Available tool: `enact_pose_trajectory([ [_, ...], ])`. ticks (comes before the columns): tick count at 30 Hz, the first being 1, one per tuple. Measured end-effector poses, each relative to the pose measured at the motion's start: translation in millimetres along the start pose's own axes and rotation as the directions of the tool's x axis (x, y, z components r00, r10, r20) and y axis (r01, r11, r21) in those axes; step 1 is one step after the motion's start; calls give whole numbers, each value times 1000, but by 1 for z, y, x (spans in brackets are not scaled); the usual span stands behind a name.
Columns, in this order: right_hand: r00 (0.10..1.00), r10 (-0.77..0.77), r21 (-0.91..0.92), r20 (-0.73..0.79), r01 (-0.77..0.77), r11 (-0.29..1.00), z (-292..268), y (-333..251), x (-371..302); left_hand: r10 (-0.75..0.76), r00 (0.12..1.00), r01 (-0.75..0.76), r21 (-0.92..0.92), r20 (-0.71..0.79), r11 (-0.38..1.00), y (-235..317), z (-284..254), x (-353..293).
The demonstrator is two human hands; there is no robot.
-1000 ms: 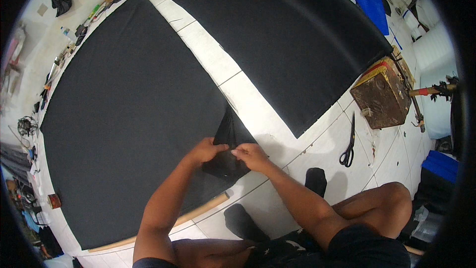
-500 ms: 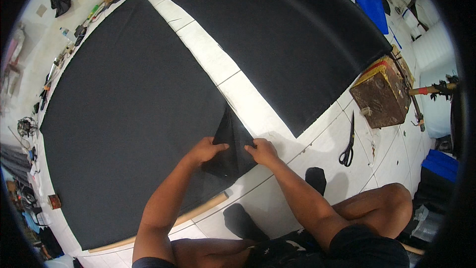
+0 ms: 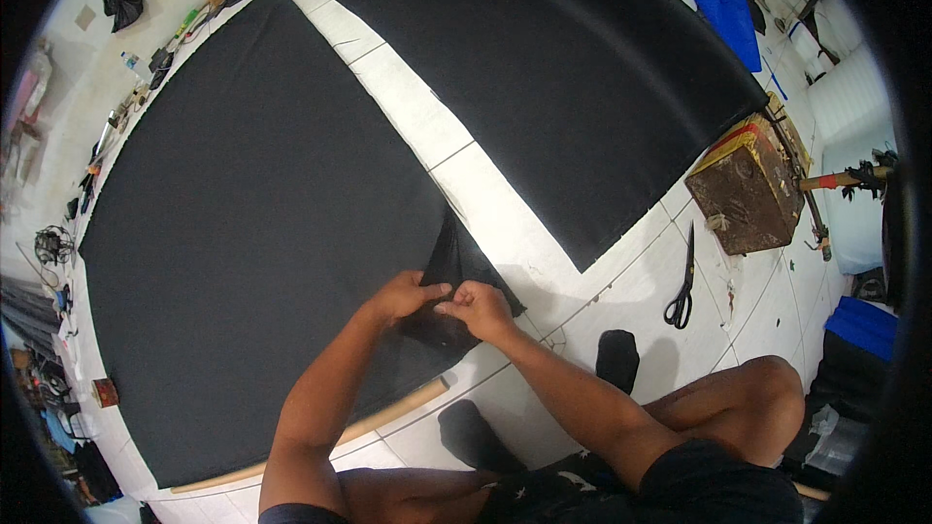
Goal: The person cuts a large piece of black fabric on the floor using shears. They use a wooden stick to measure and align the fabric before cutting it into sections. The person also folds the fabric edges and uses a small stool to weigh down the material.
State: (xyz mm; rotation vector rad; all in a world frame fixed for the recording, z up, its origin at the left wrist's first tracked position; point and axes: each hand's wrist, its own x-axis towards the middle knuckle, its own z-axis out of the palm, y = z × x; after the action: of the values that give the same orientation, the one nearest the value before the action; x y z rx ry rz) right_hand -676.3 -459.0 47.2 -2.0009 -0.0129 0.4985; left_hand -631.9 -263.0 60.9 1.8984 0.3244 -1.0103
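Observation:
A large black fabric sheet [image 3: 243,233] lies spread over the white tiles, its near right corner lifted and folded. My left hand [image 3: 403,298] pinches the fabric at that fold, thumb pointing right. Close beside it, my right hand [image 3: 481,311] is closed with thumb and fingertips together at the same fold; whether anything small is between them I cannot make out. The loose corner hangs out to the right, below my right hand. Beyond a strip of bare tile lies a second black fabric piece [image 3: 544,87], flat.
Black-handled scissors [image 3: 685,286] lie on the tiles to the right. Past them a worn brown box [image 3: 748,194] stands by the second fabric's corner. A wooden pole [image 3: 398,406] runs along the near fabric edge. Blue fabric [image 3: 720,0] is at the far right. Clutter lines the left wall.
My right hand has moved left from the fabric's edge and now meets my left hand at the fold. The loose corner has dropped outward to the right. My left hand has barely moved.

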Motion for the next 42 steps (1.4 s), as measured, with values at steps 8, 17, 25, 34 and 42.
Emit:
enact_pose_trajectory([
  [8, 961, 31, 5, 275, -34, 999, -40, 8, 6, 27, 1000, -27, -12, -2, 1000, -4, 2, 0],
  [17, 864, 458, -12, 210, -466, 885, -72, 2, 12, 34, 999, -31, -77, 40, 997, 14, 4, -11],
  [25, 975, 221, -538, 23, -174, 825, -59, 36, 10, -54, 995, 60, 64, -87, 996, 18, 8, -11],
  [34, 992, 122, -276, 34, -108, 955, -38, -24, 2, -20, 1000, 20, 33, -6, 999, 23, 2, -16],
  [42, 997, 52, -99, 63, -46, 994, -16, 1, 0, -9, 1000, 10, -30, 21, 1000, 12, -1, -10],
])
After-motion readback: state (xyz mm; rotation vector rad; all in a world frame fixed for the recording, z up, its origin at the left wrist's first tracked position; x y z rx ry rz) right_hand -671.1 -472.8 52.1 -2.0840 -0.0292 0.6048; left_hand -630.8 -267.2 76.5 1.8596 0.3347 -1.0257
